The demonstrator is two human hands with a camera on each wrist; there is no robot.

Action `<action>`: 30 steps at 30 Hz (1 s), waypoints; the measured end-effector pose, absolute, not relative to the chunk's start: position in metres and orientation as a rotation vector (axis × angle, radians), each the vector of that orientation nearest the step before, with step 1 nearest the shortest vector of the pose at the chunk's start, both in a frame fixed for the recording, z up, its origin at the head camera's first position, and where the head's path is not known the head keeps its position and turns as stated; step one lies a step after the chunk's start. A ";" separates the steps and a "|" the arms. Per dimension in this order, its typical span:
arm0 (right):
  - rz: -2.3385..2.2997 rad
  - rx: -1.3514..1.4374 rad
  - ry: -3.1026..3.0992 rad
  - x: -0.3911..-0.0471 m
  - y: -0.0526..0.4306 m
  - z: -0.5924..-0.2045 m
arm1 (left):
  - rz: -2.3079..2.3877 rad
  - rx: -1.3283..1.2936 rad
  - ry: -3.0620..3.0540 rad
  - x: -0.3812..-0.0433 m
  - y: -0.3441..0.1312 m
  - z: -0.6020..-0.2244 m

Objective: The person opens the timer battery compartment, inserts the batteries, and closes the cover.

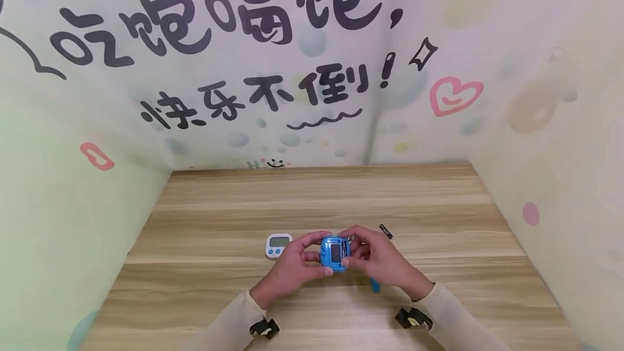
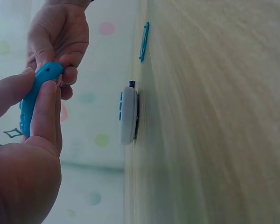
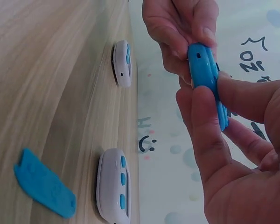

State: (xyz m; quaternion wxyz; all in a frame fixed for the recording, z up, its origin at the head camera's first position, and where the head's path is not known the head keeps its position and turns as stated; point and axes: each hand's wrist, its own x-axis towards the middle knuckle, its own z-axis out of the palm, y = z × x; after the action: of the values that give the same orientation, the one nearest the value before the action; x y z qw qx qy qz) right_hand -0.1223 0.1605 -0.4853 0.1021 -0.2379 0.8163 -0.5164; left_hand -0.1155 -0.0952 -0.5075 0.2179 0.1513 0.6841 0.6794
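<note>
Both hands hold a blue timer (image 1: 335, 252) up over the table, its back with an uncovered battery slot facing the head camera. My left hand (image 1: 294, 267) grips one side, thumb at the lower edge and fingers behind. On the opposite side my right hand (image 1: 382, 256) pinches it, thumb tip at the slot, where a dark battery (image 1: 344, 247) shows partly. From the side, in the right wrist view, the blue timer (image 3: 204, 70) sits between the fingertips of both hands. A flat blue battery cover (image 3: 44, 184) lies on the table, mostly hidden behind the right hand in the head view.
A white timer (image 1: 279, 246) with blue buttons lies left of the hands. In the right wrist view a second white timer (image 3: 114, 186) lies nearer. A loose black battery (image 1: 386, 231) is beyond the right hand. Printed walls (image 1: 312, 145) border the wooden table (image 1: 312, 199).
</note>
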 end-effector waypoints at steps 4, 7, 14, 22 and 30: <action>-1.496 -0.702 2.452 -0.124 0.162 -0.486 | 1.882 0.417 1.903 -0.117 -0.095 -0.506; -1.478 -0.703 2.494 -0.127 0.164 -0.488 | 1.898 0.417 1.896 -0.119 -0.094 -0.505; -1.456 -0.679 2.559 -0.127 0.179 -0.493 | 1.908 0.381 1.894 -0.122 -0.095 -0.507; -1.347 -0.673 2.587 -0.124 0.203 -0.509 | 1.927 0.350 1.908 -0.122 -0.100 -0.511; -1.172 -0.635 2.604 -0.118 0.214 -0.518 | 1.959 0.342 1.890 -0.122 -0.100 -0.510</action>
State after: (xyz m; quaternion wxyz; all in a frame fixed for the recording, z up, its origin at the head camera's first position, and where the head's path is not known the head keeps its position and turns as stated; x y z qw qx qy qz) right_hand -0.1185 0.2144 -0.5183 0.1080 -0.2159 0.8850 -0.3983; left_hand -0.1222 -0.1004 -0.5105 0.1979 0.1221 0.6754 0.6998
